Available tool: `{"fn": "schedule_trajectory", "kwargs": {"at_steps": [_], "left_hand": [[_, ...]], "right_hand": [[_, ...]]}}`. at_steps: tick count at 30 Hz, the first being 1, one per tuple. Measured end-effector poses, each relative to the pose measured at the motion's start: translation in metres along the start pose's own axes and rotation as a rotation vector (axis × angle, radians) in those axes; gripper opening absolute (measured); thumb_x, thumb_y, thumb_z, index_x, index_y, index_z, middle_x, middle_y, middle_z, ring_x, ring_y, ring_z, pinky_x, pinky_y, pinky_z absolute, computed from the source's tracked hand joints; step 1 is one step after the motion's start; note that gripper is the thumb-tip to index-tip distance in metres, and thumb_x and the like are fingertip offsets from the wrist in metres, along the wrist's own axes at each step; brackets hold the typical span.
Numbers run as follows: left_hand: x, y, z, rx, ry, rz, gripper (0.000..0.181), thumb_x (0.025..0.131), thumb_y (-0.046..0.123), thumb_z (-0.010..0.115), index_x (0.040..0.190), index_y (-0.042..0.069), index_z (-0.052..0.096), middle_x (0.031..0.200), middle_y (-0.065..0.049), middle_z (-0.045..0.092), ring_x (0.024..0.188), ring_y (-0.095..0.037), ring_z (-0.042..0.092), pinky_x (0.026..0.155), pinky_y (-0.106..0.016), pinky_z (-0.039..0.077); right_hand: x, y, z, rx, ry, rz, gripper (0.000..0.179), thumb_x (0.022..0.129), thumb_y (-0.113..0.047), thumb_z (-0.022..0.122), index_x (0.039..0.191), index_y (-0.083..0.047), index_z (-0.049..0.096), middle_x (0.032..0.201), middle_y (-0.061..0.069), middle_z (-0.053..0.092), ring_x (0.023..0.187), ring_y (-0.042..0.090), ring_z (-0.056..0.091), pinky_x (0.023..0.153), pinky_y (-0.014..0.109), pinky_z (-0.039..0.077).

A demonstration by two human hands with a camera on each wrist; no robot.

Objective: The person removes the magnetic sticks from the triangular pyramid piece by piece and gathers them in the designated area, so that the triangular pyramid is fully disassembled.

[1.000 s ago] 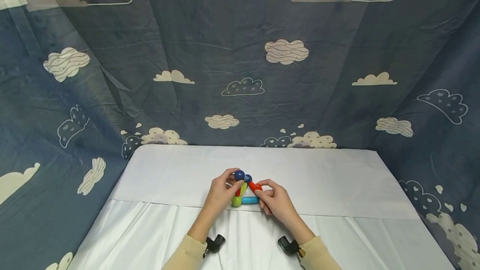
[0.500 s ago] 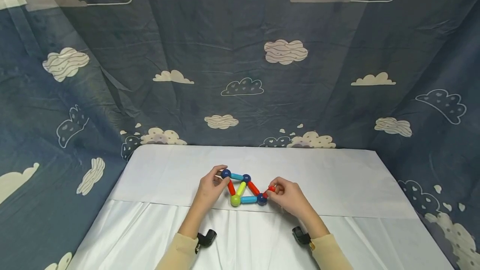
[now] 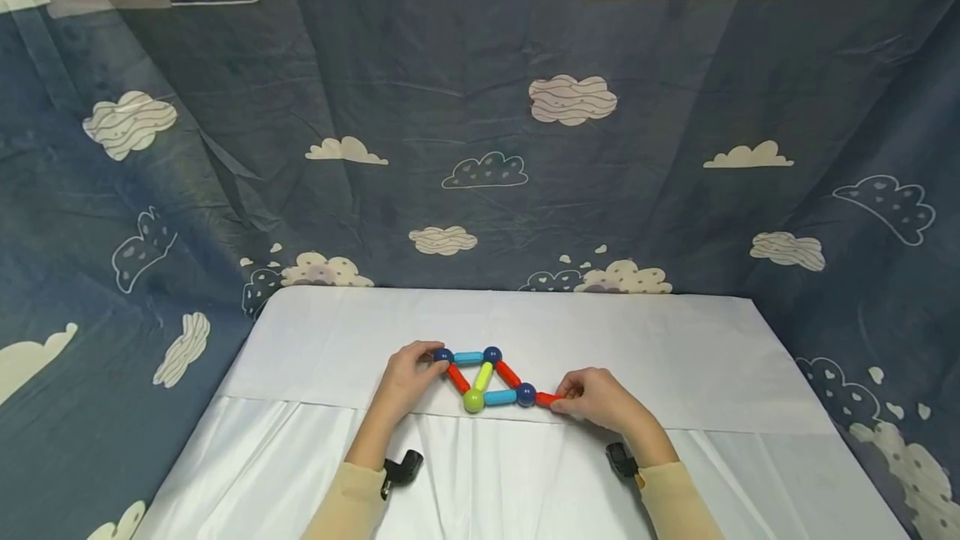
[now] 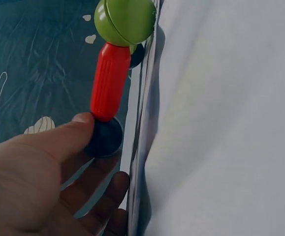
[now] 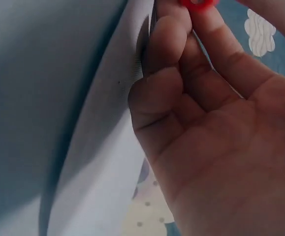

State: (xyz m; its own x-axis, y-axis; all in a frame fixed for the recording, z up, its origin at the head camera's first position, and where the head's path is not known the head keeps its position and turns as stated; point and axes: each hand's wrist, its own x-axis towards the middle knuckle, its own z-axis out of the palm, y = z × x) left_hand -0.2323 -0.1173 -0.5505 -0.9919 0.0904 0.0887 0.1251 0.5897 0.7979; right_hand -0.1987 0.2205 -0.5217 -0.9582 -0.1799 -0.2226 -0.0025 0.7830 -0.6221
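A flat figure of toy magnetic rods and balls lies across the middle of the white table. My left hand pinches the dark blue ball at its left corner; in the left wrist view a red rod joins that ball to a green ball. Light blue rods form the upper and lower sides, and a yellow-green rod crosses between. From the right dark blue ball another red rod points outward, its far end pinched by my right hand. Only this rod's red tip shows in the right wrist view.
A white cloth covers the table, with a seam running across it just in front of the figure. Dark blue curtains printed with clouds hang behind and at both sides. Black wrist cameras are strapped on both arms.
The hands have moved apart. The figure, bunched up at first, is now spread flat, its left ball drawn leftward. The right red rod has swung down and outward to the right.
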Motion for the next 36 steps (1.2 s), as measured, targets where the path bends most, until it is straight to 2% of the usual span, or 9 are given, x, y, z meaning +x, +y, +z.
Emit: {"fn": "schedule_trajectory", "kwargs": {"at_steps": [6, 10, 12, 15, 18, 20, 27, 32, 36], "left_hand": [[0.004, -0.002, 0.004, 0.032, 0.008, 0.024, 0.035, 0.098, 0.024, 0.077, 0.132, 0.017, 0.075, 0.13, -0.007, 0.076, 0.123, -0.031, 0.066, 0.111, -0.053, 0.05], [0.008, 0.001, 0.004, 0.042, 0.026, 0.04, 0.035, 0.098, 0.025, 0.077, 0.132, 0.018, 0.075, 0.131, -0.007, 0.076, 0.121, -0.03, 0.066, 0.109, -0.052, 0.052], [0.009, 0.002, 0.005, 0.043, 0.031, 0.044, 0.034, 0.098, 0.025, 0.077, 0.131, 0.018, 0.076, 0.13, -0.007, 0.076, 0.119, -0.03, 0.066, 0.108, -0.052, 0.052], [0.009, 0.004, 0.006, 0.044, 0.034, 0.05, 0.034, 0.097, 0.026, 0.078, 0.131, 0.019, 0.076, 0.128, -0.007, 0.076, 0.118, -0.03, 0.066, 0.106, -0.053, 0.052], [0.008, 0.006, 0.007, 0.05, 0.023, 0.06, 0.034, 0.097, 0.026, 0.079, 0.13, 0.02, 0.077, 0.127, -0.006, 0.076, 0.117, -0.03, 0.066, 0.105, -0.054, 0.052], [0.007, 0.006, 0.009, 0.053, 0.002, 0.062, 0.036, 0.096, 0.026, 0.079, 0.131, 0.02, 0.076, 0.128, -0.006, 0.076, 0.119, -0.03, 0.066, 0.106, -0.054, 0.051], [0.003, 0.008, 0.017, 0.03, -0.095, 0.068, 0.042, 0.094, 0.025, 0.082, 0.135, 0.021, 0.073, 0.129, -0.004, 0.075, 0.122, -0.029, 0.065, 0.11, -0.054, 0.05], [-0.002, 0.008, 0.021, 0.054, -0.126, 0.089, 0.039, 0.093, 0.027, 0.083, 0.131, 0.024, 0.074, 0.126, 0.0, 0.076, 0.118, -0.026, 0.064, 0.107, -0.054, 0.049], [-0.005, 0.008, 0.022, 0.048, -0.156, 0.126, 0.038, 0.09, 0.029, 0.085, 0.127, 0.026, 0.076, 0.125, 0.001, 0.076, 0.118, -0.025, 0.064, 0.11, -0.059, 0.044]], "right_hand": [[0.0, -0.003, -0.001, -0.039, -0.024, 0.005, 0.019, 0.083, -0.022, 0.092, 0.086, -0.014, 0.074, 0.079, 0.0, 0.064, 0.075, 0.017, 0.055, 0.067, 0.029, 0.046], [0.001, -0.007, -0.008, -0.039, -0.026, 0.003, 0.02, 0.084, -0.025, 0.091, 0.093, -0.013, 0.077, 0.084, 0.0, 0.066, 0.079, 0.017, 0.056, 0.07, 0.03, 0.048], [0.003, -0.008, -0.013, -0.02, 0.008, -0.017, 0.022, 0.087, -0.025, 0.089, 0.1, -0.012, 0.079, 0.087, 0.0, 0.068, 0.082, 0.017, 0.057, 0.073, 0.03, 0.05], [0.007, -0.01, -0.017, 0.013, 0.117, -0.071, 0.027, 0.091, -0.024, 0.085, 0.113, -0.009, 0.079, 0.095, 0.001, 0.072, 0.089, 0.018, 0.062, 0.08, 0.034, 0.057], [0.012, -0.017, -0.017, 0.049, 0.225, -0.129, 0.031, 0.093, -0.022, 0.083, 0.121, -0.009, 0.077, 0.109, 0.005, 0.077, 0.101, 0.023, 0.068, 0.093, 0.043, 0.06], [0.015, -0.023, -0.015, 0.079, 0.256, -0.156, 0.034, 0.093, -0.022, 0.082, 0.124, -0.01, 0.076, 0.119, 0.007, 0.077, 0.11, 0.027, 0.069, 0.1, 0.049, 0.059], [0.026, -0.047, 0.001, 0.182, 0.211, -0.163, 0.036, 0.094, -0.02, 0.081, 0.128, -0.012, 0.074, 0.128, 0.008, 0.076, 0.125, 0.035, 0.066, 0.11, 0.054, 0.054], [0.032, -0.055, 0.016, 0.199, 0.169, -0.147, 0.035, 0.094, -0.02, 0.081, 0.128, -0.013, 0.075, 0.131, 0.005, 0.075, 0.133, 0.039, 0.062, 0.113, 0.059, 0.05], [0.035, -0.057, 0.026, 0.182, 0.151, -0.145, 0.033, 0.093, -0.015, 0.08, 0.126, -0.012, 0.076, 0.132, 0.006, 0.075, 0.139, 0.04, 0.059, 0.117, 0.064, 0.044]]}}
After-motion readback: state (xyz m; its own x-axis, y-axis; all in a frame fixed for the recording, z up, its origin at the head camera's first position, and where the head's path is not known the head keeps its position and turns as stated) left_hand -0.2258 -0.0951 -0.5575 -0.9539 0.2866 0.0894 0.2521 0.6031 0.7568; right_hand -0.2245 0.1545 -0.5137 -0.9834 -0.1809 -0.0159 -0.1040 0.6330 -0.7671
